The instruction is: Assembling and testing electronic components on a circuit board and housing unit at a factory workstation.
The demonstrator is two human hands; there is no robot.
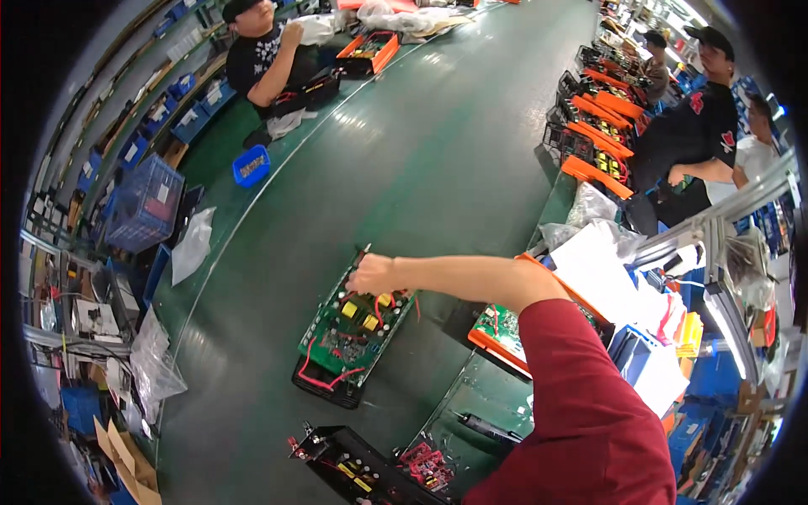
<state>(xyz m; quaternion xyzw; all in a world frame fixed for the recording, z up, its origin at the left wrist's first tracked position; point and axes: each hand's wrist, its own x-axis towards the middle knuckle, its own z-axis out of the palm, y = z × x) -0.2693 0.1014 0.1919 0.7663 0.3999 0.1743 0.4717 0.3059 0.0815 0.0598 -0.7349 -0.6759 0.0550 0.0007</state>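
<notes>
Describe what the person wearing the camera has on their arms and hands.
Only one arm shows, coming in from the lower right. It wears a short dark red sleeve that ends near the elbow. Below it the forearm is bare. The hand has no glove, and no watch or ring can be made out. The other arm is out of view.

Green conveyor belt (438, 151) in front of you, loaded with electronics.

On it you have a green circuit board (353, 332) with red wires on a black base at centre, a black unit (362, 467) at the near edge, and far up the belt an orange tray (368, 52) and another black unit (307, 91). A blue bin (251, 165) sits beside the belt's left edge.
</notes>
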